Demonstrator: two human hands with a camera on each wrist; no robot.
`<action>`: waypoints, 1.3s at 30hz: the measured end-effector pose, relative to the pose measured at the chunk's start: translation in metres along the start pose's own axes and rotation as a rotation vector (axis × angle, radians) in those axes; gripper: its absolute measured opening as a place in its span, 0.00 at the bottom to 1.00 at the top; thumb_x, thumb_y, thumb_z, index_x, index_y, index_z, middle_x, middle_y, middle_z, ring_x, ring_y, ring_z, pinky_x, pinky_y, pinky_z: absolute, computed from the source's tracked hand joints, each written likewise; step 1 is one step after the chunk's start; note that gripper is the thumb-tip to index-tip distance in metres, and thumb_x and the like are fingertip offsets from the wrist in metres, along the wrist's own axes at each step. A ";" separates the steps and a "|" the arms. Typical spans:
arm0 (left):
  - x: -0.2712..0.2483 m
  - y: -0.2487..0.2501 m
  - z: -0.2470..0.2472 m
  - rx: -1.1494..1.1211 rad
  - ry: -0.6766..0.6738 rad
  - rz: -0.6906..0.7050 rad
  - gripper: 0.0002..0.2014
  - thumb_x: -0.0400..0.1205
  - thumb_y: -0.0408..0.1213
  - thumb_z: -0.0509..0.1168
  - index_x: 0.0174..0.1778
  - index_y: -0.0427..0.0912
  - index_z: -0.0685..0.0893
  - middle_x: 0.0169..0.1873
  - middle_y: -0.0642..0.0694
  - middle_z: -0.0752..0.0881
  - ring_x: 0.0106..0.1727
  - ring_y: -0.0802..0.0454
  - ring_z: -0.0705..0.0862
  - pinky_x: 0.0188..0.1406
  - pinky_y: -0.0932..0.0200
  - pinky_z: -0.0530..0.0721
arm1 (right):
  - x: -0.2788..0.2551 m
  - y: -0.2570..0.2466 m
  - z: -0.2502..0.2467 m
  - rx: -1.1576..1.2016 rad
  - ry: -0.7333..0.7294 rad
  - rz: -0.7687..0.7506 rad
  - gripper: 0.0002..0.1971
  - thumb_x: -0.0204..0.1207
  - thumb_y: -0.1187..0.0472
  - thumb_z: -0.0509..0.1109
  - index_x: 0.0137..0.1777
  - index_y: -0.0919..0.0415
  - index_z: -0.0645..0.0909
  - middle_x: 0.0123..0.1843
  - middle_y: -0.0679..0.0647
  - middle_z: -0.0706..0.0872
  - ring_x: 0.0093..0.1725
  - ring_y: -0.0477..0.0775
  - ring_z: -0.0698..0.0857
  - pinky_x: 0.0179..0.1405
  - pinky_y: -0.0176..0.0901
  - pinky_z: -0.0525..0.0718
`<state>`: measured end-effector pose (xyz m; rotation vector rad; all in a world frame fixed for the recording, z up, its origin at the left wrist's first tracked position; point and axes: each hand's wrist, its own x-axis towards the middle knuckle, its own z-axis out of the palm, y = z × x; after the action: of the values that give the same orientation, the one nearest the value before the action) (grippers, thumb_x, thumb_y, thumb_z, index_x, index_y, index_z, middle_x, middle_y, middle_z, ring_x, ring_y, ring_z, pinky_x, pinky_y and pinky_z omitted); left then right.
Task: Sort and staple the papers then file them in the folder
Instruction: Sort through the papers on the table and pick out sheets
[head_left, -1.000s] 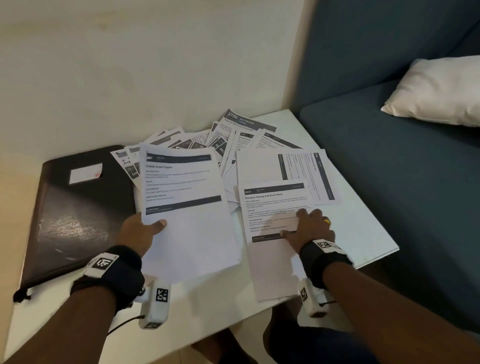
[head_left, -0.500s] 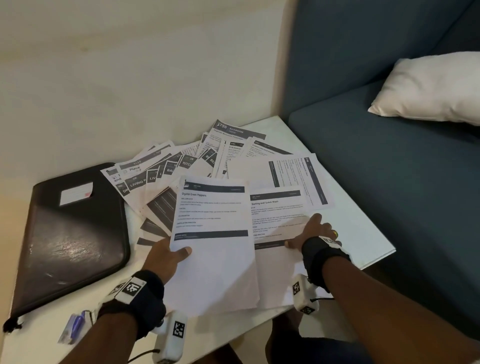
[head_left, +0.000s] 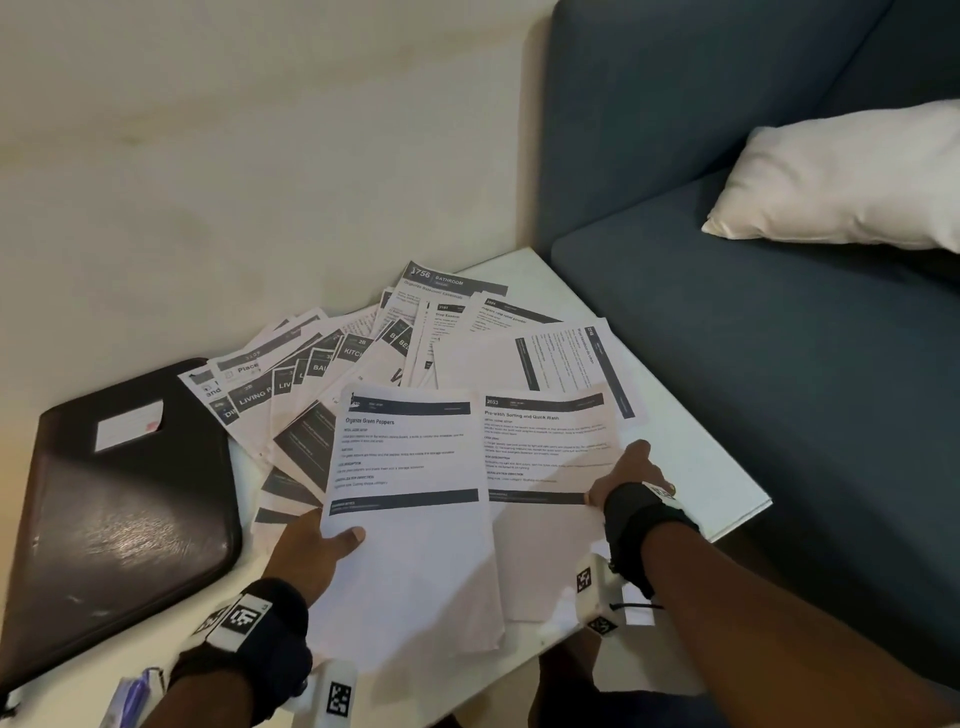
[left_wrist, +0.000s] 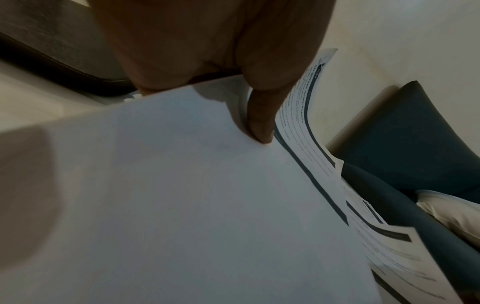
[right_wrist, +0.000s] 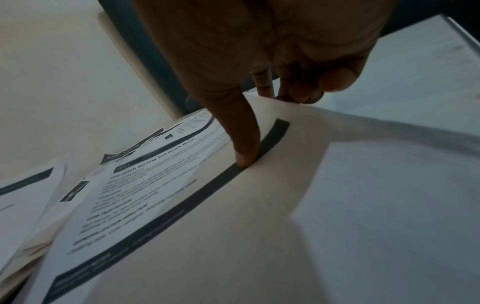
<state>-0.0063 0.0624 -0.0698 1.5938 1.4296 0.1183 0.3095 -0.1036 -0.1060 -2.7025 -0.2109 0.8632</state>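
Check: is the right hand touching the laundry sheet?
Touching. Right wrist view shows the right hand pinching the laundry sheet, thumb on top.

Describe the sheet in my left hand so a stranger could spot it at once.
On the white table beside the blue sofa, papers fan out next to a dark folder. The left hand pinches the Green Peppers sheet, the only one lifted above the rest.

Bare forearms, black wristbands (head_left: 262, 631) bearing white square-patterned marker tags (head_left: 240, 618), small white camera units (head_left: 593, 590) with black cables strapped beneath both wrists.
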 end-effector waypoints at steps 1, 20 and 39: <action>0.000 0.002 0.000 0.000 0.002 0.008 0.13 0.83 0.35 0.68 0.63 0.39 0.83 0.57 0.41 0.87 0.58 0.39 0.84 0.65 0.41 0.80 | 0.001 -0.001 -0.001 0.012 0.009 -0.027 0.22 0.70 0.60 0.75 0.58 0.56 0.68 0.56 0.60 0.83 0.53 0.64 0.82 0.50 0.52 0.81; -0.022 0.032 -0.016 -0.389 -0.058 0.068 0.11 0.82 0.34 0.70 0.61 0.46 0.85 0.53 0.45 0.92 0.56 0.40 0.89 0.62 0.34 0.84 | -0.070 -0.050 -0.048 0.590 -0.345 -0.524 0.13 0.81 0.61 0.69 0.65 0.55 0.82 0.61 0.52 0.89 0.60 0.60 0.86 0.65 0.65 0.83; -0.041 0.074 -0.012 -0.692 0.059 0.395 0.22 0.75 0.37 0.76 0.65 0.50 0.83 0.56 0.48 0.90 0.59 0.46 0.88 0.59 0.40 0.86 | -0.112 -0.072 -0.035 0.761 -0.410 -0.635 0.14 0.82 0.69 0.64 0.59 0.54 0.87 0.52 0.50 0.92 0.56 0.57 0.88 0.57 0.56 0.87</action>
<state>0.0266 0.0464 0.0073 1.2603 0.9403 0.8059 0.2359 -0.0686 0.0046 -1.5975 -0.6340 1.0049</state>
